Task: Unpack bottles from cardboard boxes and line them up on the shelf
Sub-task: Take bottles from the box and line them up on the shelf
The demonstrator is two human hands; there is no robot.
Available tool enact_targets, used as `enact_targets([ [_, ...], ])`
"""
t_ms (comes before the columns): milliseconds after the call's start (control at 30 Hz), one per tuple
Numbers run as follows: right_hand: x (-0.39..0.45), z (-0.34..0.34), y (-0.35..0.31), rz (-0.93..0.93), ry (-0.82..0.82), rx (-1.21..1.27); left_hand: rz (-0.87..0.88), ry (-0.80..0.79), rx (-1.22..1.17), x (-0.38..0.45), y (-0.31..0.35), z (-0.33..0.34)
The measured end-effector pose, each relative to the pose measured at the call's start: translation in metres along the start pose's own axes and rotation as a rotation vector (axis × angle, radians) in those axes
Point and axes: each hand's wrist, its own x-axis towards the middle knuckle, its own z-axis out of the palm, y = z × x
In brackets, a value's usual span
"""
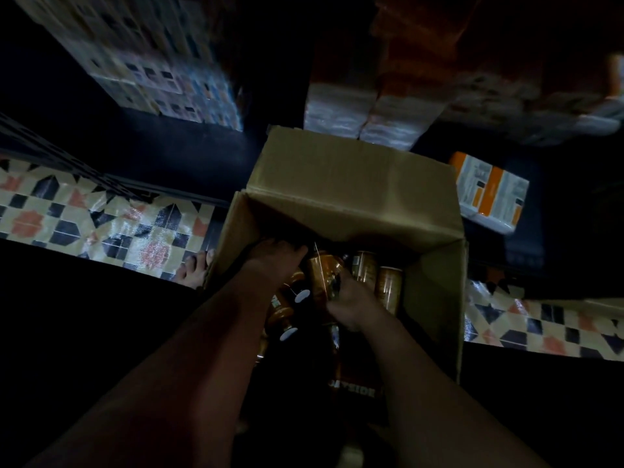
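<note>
Low in the frame's center, your right hand (351, 304) grips 1 bottle (324, 276) inside the box (354, 184); your left hand (278, 256) rests flat alongside. Lifting blind in this dimness could knock neighbors over.

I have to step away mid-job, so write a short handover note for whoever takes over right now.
Left hand: inside the cardboard box, resting on an amber bottle; grip unclear in the dim light.
Right hand: fingers curled round that same bottle from below.
More amber bottles are in the box, some lying on their sides with white caps showing.
Done: box open on the tiled floor.
Left: lift bottles out, line them up on the shelf; no shelved bottles are in view.
</note>
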Motion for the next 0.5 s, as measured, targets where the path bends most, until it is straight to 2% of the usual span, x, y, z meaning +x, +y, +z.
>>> enact_targets([
  [133, 0.006, 0.006, 0.004, 0.02, 0.046, 0.068, 0.018, -0.014, 0.057, 0.005, 0.002, 0.005],
  [233, 0.004, 0.005, 0.006, 0.024, 0.074, 0.13, 0.03, 0.095, 0.025, -0.001, 0.0, 0.006],
  [367, -0.013, 0.001, 0.006, 0.012, 0.094, 0.224, -0.04, 0.333, -0.521, -0.025, 0.0, 0.017],
  [433, -0.024, -0.001, 0.004, -0.005, 0.156, 0.249, -0.098, 0.39, -0.769, -0.038, 0.004, 0.008],
  [500, -0.038, -0.005, 0.0, -0.041, 0.212, 0.288, -0.168, 0.378, -1.005, -0.053, 0.009, -0.008],
])
